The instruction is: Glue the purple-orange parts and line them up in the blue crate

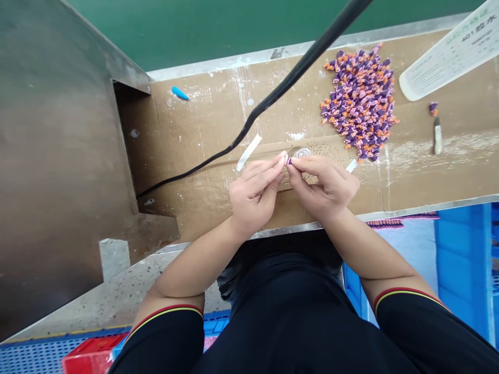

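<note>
at the front edge of the cardboard-covered desk, the left hand and right hand pinch a tiny purple piece between their fingertips, beside a clear dish.

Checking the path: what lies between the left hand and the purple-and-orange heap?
In the head view, a small clear dish sits between the left hand and the purple-and-orange heap, with dark specks on the cardboard beyond it.

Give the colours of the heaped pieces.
The heaped pieces are purple, pink and orange; head view.
</note>
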### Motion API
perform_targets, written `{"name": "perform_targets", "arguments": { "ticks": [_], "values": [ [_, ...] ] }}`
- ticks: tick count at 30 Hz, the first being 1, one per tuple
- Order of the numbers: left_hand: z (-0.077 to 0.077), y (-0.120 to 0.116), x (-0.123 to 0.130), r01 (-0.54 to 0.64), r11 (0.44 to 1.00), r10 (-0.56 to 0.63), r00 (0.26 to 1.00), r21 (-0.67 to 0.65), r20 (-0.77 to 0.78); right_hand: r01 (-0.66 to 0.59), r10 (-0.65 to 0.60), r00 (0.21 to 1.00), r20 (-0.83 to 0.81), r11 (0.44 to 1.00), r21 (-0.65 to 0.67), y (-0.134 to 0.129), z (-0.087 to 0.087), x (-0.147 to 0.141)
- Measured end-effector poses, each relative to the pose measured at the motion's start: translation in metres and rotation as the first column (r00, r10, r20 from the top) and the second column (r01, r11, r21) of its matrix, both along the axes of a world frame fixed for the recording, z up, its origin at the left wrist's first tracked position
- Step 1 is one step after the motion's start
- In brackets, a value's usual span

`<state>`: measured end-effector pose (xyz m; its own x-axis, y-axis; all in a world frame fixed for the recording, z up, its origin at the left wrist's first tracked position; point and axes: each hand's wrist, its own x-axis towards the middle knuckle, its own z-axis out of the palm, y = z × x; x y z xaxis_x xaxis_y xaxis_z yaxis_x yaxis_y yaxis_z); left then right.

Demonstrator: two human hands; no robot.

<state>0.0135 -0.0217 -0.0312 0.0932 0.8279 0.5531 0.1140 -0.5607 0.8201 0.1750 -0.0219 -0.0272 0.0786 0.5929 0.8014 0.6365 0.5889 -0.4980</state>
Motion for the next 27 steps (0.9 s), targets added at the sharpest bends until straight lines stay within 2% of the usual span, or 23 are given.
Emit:
{"name": "perform_targets", "arguments": {
  "ticks": [5,11,14,16,18,22,27],
  "values": [
    [-0.001,-0.002,0.003,-0.042,0.999,0.043,0.999,0.022,-0.025,-0.018,0.018,0.999,-0.038,1.000,-0.008,-0.001,0.001,0.001],
    [-0.005,-0.002,0.003,-0.022,0.997,0.024,0.999,0.072,-0.028,0.080,-0.072,0.995,0.075,0.991,-0.103,-0.004,-0.001,0.005],
    [-0.002,-0.004,0.002,-0.013,0.999,0.015,0.999,0.046,-0.037,0.078,-0.067,0.994,0.087,0.989,-0.124,-0.004,-0.001,0.006],
    [0.003,-0.005,0.001,0.003,0.999,-0.004,1.000,-0.044,-0.014,0.049,-0.039,0.996,0.076,0.991,-0.127,-0.004,-0.001,0.006],
    [0.010,-0.007,0.002,0.045,0.978,-0.031,0.997,-0.204,0.068,0.010,-0.005,0.999,0.053,0.996,-0.093,-0.003,0.000,0.006],
    [0.019,-0.007,0.006,0.126,0.864,0.030,0.953,-0.488,0.301,-0.017,0.019,0.999,0.044,0.999,-0.043,-0.002,0.000,0.005],
    [0.016,-0.003,0.009,0.192,0.771,0.094,0.909,-0.607,0.406,0.046,-0.033,0.990,0.134,0.994,-0.097,-0.005,0.000,0.004]
  ]
}}
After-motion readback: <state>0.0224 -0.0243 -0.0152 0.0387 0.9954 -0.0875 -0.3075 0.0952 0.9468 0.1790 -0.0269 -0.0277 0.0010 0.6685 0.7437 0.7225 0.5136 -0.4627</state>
